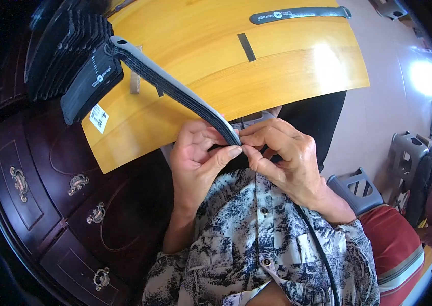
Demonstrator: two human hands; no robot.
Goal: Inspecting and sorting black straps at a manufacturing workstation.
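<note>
Black strap [175,94], its end finger-pinched by left hand [195,158] and right hand [291,153], is best worked with edges aligned.

By the near edge of the surface [292,74], the left hand [199,152] is pinching with thumb [221,158] extended, the right hand [283,153] is pinching just beside it, both forearms [336,208] slanting surfaceward.

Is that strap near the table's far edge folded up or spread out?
Spread out: the dark strap lies lengthwise on the yellow tabletop, nearly straight, with its two ends apart and no fold showing.
</note>
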